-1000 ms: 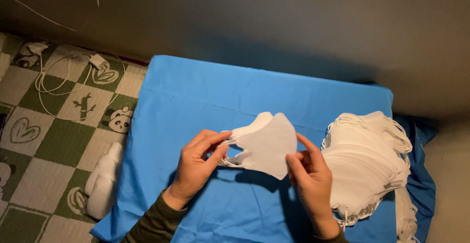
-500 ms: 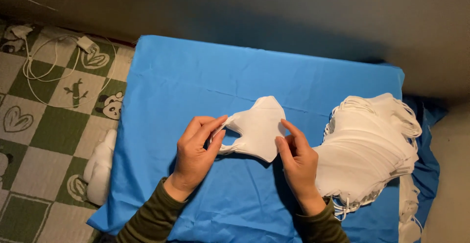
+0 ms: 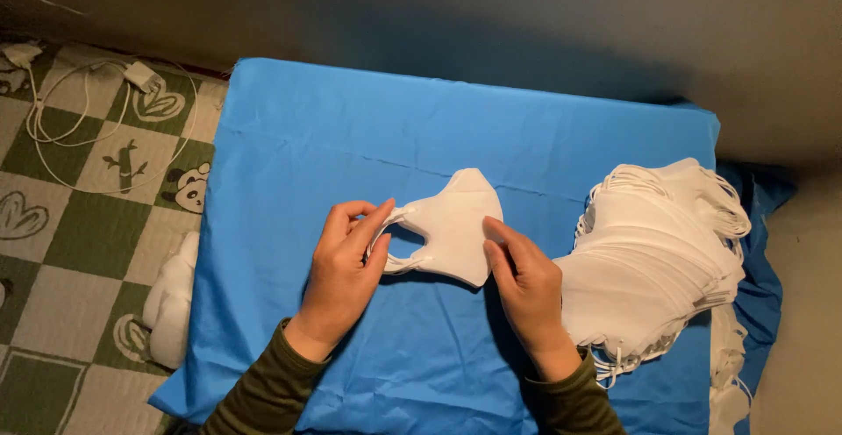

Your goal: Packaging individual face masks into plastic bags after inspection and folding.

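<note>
Two hands work one white face mask point(image 3: 456, 224) in the head view, the only view here. Left hand point(image 3: 340, 268) has its fingers point(image 3: 373, 224) pinched together on the mask's ear loop point(image 3: 399, 240) at the left edge; right hand point(image 3: 524, 281) lays its fingers point(image 3: 498, 240) flat and close together on the mask's right edge, pressing it down, not gripping. The mask lies between the two sets of fingers, flat on the blue cloth point(image 3: 333, 137) spread over the counter. To do this well, I'd judge: keep the right fingers pinning the fold, keep the loop taut w/ the left, don't twist the strap, keep the edges lined up. Just right of the right fingers, nearly touching the wrist, sits a fanned stack of white masks point(image 3: 658, 251) w/ loops dangling off the lower edge; an elbow nudge could spill it. Well left of the left fingers, off the cloth, are a green-checked mat point(image 3: 79, 251), a white charger and cable point(image 3: 132, 75), and a white bundle point(image 3: 171, 299) against the cloth edge. Nothing lies btw the fingers and the mask.
</note>
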